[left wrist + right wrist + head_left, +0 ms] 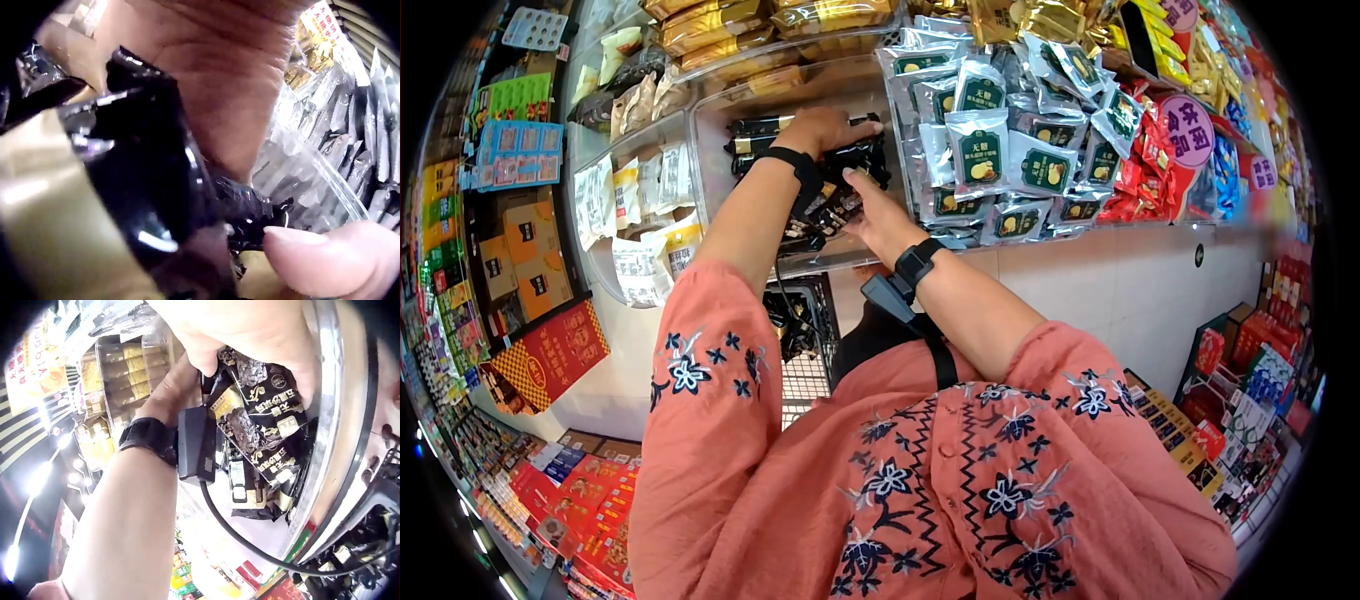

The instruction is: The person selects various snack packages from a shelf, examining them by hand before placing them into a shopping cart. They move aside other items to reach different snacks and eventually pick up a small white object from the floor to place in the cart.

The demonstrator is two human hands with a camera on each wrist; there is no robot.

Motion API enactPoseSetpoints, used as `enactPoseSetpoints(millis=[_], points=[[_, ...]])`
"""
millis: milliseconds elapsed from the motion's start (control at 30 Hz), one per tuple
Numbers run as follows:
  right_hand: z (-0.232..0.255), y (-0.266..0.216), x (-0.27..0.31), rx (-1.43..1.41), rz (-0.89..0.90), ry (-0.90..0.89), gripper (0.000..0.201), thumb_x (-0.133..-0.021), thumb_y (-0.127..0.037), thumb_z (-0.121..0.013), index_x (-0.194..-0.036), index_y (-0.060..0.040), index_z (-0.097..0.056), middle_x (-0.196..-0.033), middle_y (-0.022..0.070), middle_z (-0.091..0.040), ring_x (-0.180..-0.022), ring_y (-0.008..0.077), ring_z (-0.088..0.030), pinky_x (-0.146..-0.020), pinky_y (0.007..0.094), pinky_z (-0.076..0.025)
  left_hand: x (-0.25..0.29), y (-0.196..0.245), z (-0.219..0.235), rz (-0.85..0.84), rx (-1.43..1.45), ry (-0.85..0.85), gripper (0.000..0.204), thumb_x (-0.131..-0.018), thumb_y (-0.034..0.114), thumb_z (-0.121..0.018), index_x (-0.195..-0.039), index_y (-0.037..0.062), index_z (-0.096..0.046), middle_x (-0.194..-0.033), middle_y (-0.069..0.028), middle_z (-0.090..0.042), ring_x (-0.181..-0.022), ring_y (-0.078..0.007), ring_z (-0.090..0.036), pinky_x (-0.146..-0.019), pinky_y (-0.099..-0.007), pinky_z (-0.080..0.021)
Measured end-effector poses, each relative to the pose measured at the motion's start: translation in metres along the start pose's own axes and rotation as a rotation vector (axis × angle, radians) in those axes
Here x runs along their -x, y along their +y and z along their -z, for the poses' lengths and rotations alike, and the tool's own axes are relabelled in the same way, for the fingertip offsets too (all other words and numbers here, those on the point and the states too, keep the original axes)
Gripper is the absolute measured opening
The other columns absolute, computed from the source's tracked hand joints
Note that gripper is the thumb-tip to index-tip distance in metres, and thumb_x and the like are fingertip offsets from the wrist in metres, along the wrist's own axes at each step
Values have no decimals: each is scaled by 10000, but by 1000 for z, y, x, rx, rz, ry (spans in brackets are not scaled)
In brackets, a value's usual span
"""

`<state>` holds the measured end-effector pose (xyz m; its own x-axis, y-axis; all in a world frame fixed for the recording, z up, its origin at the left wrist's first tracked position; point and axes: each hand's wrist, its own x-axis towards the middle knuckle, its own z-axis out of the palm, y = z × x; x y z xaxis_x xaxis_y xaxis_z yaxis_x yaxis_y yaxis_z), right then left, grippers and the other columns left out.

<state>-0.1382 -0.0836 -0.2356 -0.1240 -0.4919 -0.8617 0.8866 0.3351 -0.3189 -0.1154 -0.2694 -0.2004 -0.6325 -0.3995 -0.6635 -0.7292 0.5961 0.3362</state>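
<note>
Black sachima packets (275,431) with gold lettering lie in a clear plastic bin (715,110). My right hand (885,215), at the bin's near side, grips several of them between thumb and fingers; the right wrist view shows the hand (250,331) over their upper ends. Farther into the bin, my left hand (825,130) reaches palm down over more black packets (750,135), thumb stretched to the right. Its other fingers are hidden. In the left wrist view a black and gold packet (137,162) fills the foreground below the palm (219,94).
Silver packets with green labels (1010,150) fill the bin to the right. White packets (640,210) stand in the left bin, gold ones (720,30) behind. A shopping cart (805,310) with black packets stands below the bin's front edge. A cable (231,531) hangs from the left wrist camera.
</note>
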Motion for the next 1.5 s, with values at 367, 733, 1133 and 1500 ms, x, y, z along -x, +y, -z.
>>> enactPoseSetpoints(millis=[367,733,1133,1500], points=[[-8,-10,18,-26,76,-145,533,-880,-307,-784,-1317,-119,-542,-1232,82,-638,-1087,247,-658,-898,476,-561,18,-8,2,-110,432,-52,980,-844,830,-509,-1271,-43,-640,-1206,-213,-690,-1115,-297,-654,-987,-379,-464],[-40,-32,58,261,591,-392,405,-880,-140,-753,-1226,-12,-587,-1099,42,-672,-992,129,-634,-867,287,-520,107,-22,22,-170,780,314,942,-908,705,-587,-1487,-22,-430,-1392,-176,-562,-1284,-238,-527,-1099,-340,-391],[-119,-53,149,763,612,-766,298,-848,-172,-781,-1069,-5,-671,-902,61,-737,-747,139,-698,-679,284,-566,282,-9,38,-300,1006,871,515,-1029,446,-572,-1280,-1,-518,-1158,-45,-574,-1091,-144,-518,-951,-285,-447],[-119,112,186,1249,55,-1053,624,-828,-293,-819,-1295,37,-569,-1128,121,-702,-962,166,-681,-879,289,-537,437,-21,-185,318,1510,1193,632,-997,505,-583,-1339,-23,-529,-1173,-97,-650,-1037,-150,-618,-913,-288,-501]])
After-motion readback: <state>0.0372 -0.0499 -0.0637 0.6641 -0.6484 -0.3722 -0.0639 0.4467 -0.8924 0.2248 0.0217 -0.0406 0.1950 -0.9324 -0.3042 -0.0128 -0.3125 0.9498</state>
